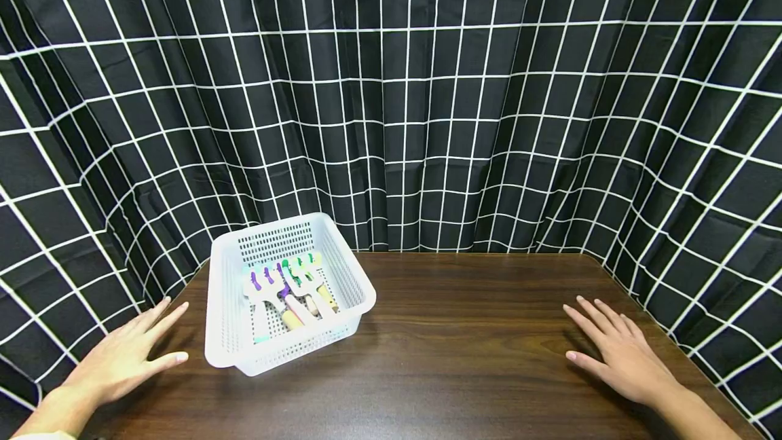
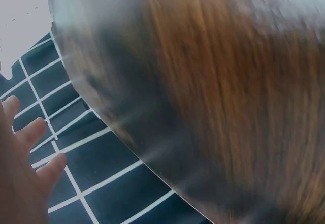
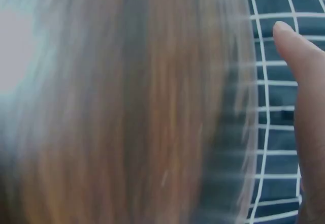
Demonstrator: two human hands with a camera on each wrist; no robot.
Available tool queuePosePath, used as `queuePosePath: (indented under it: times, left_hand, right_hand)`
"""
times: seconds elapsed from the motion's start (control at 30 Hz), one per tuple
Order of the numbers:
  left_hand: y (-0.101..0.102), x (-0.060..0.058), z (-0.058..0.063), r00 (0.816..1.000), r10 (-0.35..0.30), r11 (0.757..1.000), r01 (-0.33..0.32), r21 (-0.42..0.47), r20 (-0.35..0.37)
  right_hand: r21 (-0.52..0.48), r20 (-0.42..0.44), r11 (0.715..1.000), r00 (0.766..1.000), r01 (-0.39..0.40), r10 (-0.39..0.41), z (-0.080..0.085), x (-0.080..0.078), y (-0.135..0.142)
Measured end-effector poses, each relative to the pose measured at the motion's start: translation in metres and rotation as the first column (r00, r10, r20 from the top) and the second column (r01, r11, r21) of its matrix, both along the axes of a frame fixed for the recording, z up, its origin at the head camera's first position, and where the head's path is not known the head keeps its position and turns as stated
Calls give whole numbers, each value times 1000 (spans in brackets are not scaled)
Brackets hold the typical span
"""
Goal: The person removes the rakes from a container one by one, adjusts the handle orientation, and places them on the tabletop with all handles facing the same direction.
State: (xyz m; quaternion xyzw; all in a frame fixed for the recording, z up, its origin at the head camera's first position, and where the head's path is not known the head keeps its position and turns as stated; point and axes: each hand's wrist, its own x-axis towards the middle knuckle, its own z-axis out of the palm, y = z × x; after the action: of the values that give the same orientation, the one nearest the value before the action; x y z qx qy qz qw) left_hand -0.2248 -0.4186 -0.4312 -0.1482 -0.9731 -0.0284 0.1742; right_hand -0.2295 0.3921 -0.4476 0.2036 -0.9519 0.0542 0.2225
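A white perforated plastic basket [image 1: 299, 346] stands on the left part of the table, slightly turned. In it lie several white fork-shaped utensils, one with purple marks [image 1: 264, 288] and another with green marks [image 1: 303, 284]; some handles [image 1: 292, 320] are pale yellow. Their exact kind is unclear. To the left of the basket, my left hand [image 1: 125, 353] holds nothing, its fingers spread and apart from the basket wall. Far over on the right side, my right hand [image 1: 618, 353] also has its fingers extended, with nothing in it. Both wrist views show only part of each hand.
The brown wooden table [image 1: 464, 331] stretches between the hands. A black curtain with a white grid [image 1: 403, 100] surrounds its back and sides. In the left wrist view, part of the basket [image 2: 23, 21] shows at the upper left. The tabletop is blurred in both wrist views.
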Motion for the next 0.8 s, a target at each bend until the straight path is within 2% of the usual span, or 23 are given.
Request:
queuePosePath:
  times: [0.4, 0.67, 0.8]
  left_hand:
    - [15, -1, 7, 999, -1, 997, 4, 72, -48]
    - [22, -1, 11, 997, -19, 984, 31, 175, -75]
    - [27, -2, 14, 998, 8, 976, 5, 218, -62]
  right_hand:
    - [-46, -9, 996, 997, -82, 81, 6, -9, -37]
    - [-64, -48, 989, 990, -135, 132, 13, -13, -58]
    - [-48, -71, 985, 984, -166, 163, 15, -17, -69]
